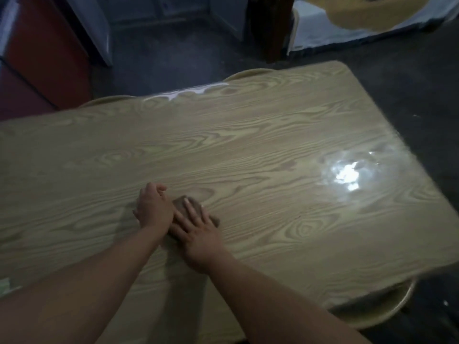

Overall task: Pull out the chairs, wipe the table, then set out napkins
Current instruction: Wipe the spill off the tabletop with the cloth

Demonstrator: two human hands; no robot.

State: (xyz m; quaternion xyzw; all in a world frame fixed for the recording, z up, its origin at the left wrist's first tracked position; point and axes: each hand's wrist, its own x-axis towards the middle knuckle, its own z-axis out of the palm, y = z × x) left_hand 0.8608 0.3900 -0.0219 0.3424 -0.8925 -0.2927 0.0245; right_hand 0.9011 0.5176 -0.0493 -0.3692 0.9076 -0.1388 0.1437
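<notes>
A light wood-grain table fills most of the view. A small brown cloth lies on it near the middle front. My right hand presses flat on the cloth with fingers spread. My left hand rests on the table just left of the cloth, fingers curled at the cloth's left edge. Curved tops of chairs show past the far edge and another chair under the near right corner.
A red cabinet stands at the far left. Another table with a pale cloth and a dark wooden post are at the back right. Dark floor surrounds the table.
</notes>
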